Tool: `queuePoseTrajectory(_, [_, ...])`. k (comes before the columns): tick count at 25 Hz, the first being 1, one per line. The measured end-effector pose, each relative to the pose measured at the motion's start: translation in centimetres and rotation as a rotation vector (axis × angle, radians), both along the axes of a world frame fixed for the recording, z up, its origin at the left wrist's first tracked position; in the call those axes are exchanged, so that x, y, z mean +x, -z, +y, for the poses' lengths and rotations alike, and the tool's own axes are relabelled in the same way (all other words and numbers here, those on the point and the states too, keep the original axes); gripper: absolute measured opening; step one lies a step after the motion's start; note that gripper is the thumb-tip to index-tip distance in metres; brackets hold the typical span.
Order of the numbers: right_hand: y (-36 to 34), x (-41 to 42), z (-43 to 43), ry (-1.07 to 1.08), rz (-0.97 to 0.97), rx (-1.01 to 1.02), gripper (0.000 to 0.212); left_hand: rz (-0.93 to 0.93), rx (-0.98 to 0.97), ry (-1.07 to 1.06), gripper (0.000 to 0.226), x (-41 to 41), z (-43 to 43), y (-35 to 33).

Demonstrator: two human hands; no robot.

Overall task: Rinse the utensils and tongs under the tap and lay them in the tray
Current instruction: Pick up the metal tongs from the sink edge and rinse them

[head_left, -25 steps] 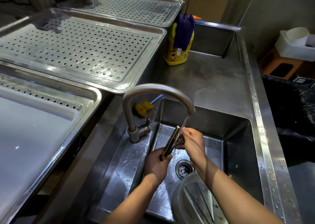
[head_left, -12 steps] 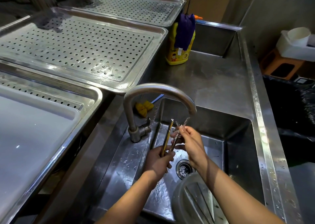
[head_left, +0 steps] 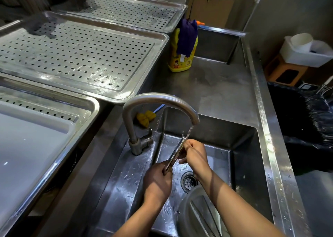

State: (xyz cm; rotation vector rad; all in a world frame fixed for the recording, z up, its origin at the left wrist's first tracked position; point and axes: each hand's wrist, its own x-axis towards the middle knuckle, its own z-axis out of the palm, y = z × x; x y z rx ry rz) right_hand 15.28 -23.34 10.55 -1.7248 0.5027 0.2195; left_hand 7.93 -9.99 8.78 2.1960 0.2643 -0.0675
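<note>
Metal tongs (head_left: 177, 152) stand tilted in the steel sink (head_left: 241, 157), their tips under the water stream from the curved tap (head_left: 158, 99). My left hand (head_left: 157, 181) grips the tongs' lower end. My right hand (head_left: 195, 153) is closed around the upper part, just below the stream. A perforated steel tray (head_left: 77, 60) lies on the counter to the left. A round clear container (head_left: 198, 215) with more utensils inside sits at the sink's near end, partly hidden by my right forearm.
A white plastic tray (head_left: 27, 146) rests in a steel tray at near left, and a second perforated tray (head_left: 129, 7) lies at the back. A yellow detergent bottle (head_left: 182, 56) with a purple cloth stands on the counter. Yellow sponges (head_left: 145, 118) lie behind the tap. A black bin bag (head_left: 302, 128) is at right.
The tongs' arms, spread half a second ago, are pressed together again. My right hand has slid slightly along them under the running water.
</note>
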Motion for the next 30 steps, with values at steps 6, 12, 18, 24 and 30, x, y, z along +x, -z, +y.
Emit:
queuePoseTrajectory(6, [-0.4, -0.3, -0.1, 0.056, -0.010, 0.123, 0.029, 0.106, -0.024, 0.027, 0.023, 0.8, 1.0, -0.7])
queuePoseTrajectory(12, [-1.0, -0.8, -0.3, 0.001, -0.014, 0.287, 0.027, 0.167, -0.089, 0.000, 0.027, 1.8, 2.0, -0.3])
queuePoseTrajectory(18, [-0.8, -1.8, -0.8, -0.074, -0.013, 0.533, 0.025, 0.123, -0.165, -0.015, 0.027, 1.3, 2.6, -0.3])
queuePoseTrajectory(24, [-0.4, -2.2, -0.1, 0.034, -0.033, 0.375, 0.019, 0.080, -0.136, -0.023, 0.030, 1.4, 2.2, 0.1])
queuePoseTrajectory(30, [-1.3, -0.9, 0.0, -0.026, -0.002, 0.223, 0.023, 0.087, 0.015, -0.057, 0.016, 1.2, 2.2, -0.5])
